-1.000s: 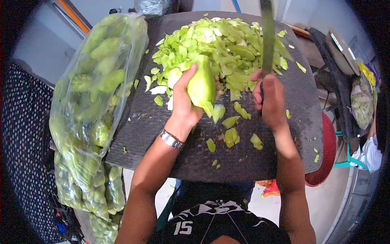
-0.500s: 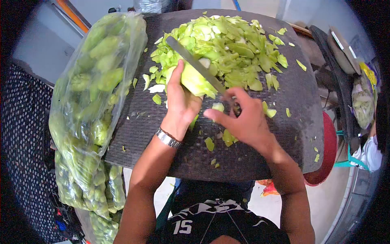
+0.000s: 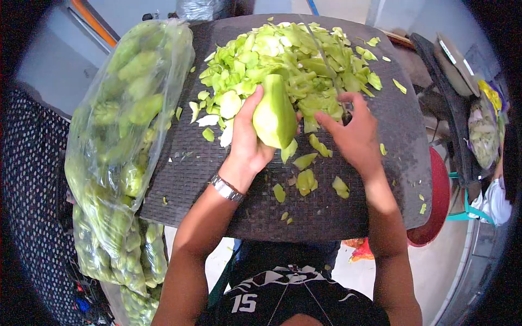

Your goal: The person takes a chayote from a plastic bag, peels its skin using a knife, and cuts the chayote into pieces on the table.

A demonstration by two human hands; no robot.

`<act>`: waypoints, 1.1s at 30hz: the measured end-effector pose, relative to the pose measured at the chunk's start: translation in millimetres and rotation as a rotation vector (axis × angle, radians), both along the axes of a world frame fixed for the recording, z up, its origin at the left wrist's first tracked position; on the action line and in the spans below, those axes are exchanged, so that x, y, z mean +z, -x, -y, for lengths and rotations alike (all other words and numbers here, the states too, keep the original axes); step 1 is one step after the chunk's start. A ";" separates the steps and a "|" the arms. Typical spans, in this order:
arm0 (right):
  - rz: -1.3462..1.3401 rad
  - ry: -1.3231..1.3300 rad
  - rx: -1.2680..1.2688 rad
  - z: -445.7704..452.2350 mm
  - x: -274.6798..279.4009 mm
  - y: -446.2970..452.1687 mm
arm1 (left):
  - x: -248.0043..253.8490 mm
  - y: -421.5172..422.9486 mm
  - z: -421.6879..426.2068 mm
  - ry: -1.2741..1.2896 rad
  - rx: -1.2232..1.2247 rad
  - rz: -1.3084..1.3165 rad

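My left hand is wrapped round a pale green peeled vegetable, which stands nearly upright over the dark woven table. To the right of it, my right hand grips the handle of a knife. The thin blade points up and away, edge-on to the camera, and is apart from the vegetable. Behind both hands spreads a large heap of green peels and slices. Several loose pieces lie on the table nearer to me.
A long clear plastic bag full of green vegetables lies along the table's left edge, with more bagged vegetables below it. A red round container is under the right edge. Stacked dark items stand at the far right.
The knife went from raised at the right to across the vegetable, and is now back to the right, off it. The vegetable has turned from tilted to nearly upright in my left hand.
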State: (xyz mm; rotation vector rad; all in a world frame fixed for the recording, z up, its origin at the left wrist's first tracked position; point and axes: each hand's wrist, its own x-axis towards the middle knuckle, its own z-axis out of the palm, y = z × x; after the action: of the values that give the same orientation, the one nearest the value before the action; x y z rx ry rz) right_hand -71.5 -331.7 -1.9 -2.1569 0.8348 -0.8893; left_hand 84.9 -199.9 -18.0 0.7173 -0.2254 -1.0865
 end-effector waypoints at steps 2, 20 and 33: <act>-0.049 0.004 0.089 2.7 -5.3 -0.2 | 8.9 3.4 -2.6 0.004 -0.037 -0.045; -0.152 0.434 0.471 -45.9 -8.4 -0.8 | 6.9 0.0 -2.4 -0.139 0.103 -0.075; -0.203 0.496 0.348 -27.0 -13.2 -3.4 | 5.1 -2.4 -3.4 -0.070 0.115 -0.133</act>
State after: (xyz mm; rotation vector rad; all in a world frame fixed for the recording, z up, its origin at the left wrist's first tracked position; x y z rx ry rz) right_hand -68.1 -304.7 -15.1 -2.7503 0.3233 -0.7590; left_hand 87.3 -196.5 -12.9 0.7090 -0.0315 -1.0316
